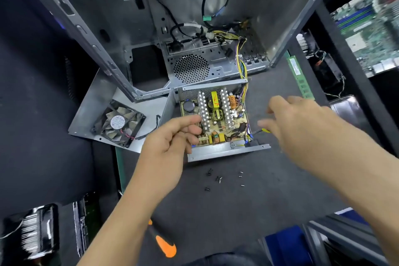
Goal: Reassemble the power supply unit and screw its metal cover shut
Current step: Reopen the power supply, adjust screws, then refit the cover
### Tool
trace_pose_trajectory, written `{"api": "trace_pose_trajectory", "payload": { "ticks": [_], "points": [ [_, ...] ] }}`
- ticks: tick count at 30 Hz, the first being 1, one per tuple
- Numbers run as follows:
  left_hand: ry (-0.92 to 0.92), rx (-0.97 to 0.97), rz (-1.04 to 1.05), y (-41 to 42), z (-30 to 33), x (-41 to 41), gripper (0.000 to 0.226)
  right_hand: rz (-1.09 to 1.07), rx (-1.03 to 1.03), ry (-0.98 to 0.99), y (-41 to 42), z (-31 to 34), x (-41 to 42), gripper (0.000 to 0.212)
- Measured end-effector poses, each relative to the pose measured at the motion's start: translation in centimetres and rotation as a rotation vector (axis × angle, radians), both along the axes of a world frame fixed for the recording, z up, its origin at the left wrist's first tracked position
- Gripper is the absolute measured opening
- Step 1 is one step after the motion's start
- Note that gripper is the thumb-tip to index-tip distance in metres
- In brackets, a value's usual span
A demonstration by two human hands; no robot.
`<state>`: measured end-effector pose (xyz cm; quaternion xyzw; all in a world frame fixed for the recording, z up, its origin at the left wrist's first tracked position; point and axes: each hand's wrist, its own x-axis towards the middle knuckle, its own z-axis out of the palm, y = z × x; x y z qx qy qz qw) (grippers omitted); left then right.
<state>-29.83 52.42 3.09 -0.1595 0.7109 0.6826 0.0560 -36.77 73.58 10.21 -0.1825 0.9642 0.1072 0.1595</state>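
The power supply housing point(226, 151) lies open on the dark mat, its circuit board point(218, 114) with heat sinks and coils exposed. My left hand point(170, 142) reaches over the housing's left wall, thumb and curled fingers gripping the board's left edge. My right hand point(298, 121) hovers blurred just right of the housing, fingers loosely spread, holding nothing. The metal cover point(90, 101) lies flat to the left with the black fan point(118, 123) resting on it, wired to the unit. Several loose screws point(218, 178) lie in front of the housing.
An open computer case point(194, 28) stands right behind the unit, with its wire bundle running into it. An orange-and-black screwdriver point(165, 246) lies under my left forearm. A RAM stick point(299, 77) and motherboard point(371, 28) sit at the right, a heatsink cooler point(34, 231) at the bottom left.
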Motion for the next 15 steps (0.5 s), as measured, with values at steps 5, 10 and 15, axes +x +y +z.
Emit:
{"api": "trace_pose_trajectory", "payload": {
  "ticks": [5, 10, 15],
  "points": [
    [-0.105, 0.311, 0.175, 0.3, -0.2, 0.4, 0.033, -0.054, -0.041, -0.091, 0.1, -0.2, 0.1, 0.018],
    [-0.138, 0.351, 0.261, 0.4, 0.4, 0.6, 0.021, -0.087, 0.125, -0.006, 0.8, 0.2, 0.0, 0.045],
    [-0.178, 0.392, 0.346, 0.1, 1.2, 0.9, 0.020, -0.029, -0.103, -0.132, 0.9, 0.0, 0.2, 0.017]
  ]
}}
